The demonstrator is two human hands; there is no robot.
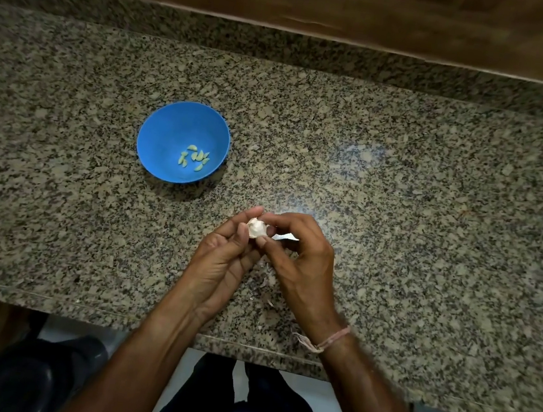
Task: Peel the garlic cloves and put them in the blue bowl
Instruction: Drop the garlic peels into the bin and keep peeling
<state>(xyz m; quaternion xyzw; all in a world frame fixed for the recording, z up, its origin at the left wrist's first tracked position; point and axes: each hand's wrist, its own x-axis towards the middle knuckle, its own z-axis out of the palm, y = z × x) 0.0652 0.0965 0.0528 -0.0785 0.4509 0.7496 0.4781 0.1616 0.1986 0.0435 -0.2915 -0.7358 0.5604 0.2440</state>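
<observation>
Garlic piece [257, 228] held above the granite counter [405, 175], pinched in left hand [221, 261] fingertips. Right hand [297, 257] pinches papery skin [285, 238]. Likely light, firm, slippery once bare; grip the ends. Blue bowl [170, 123] nearby, holding peeled cloves [195, 158].

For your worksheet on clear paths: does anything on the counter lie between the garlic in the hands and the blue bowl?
Nothing visible does. The garlic, held by the left hand and right hand, is separated from the blue bowl only by bare granite counter. The bowl is open-topped, with peeled cloves inside.
</observation>
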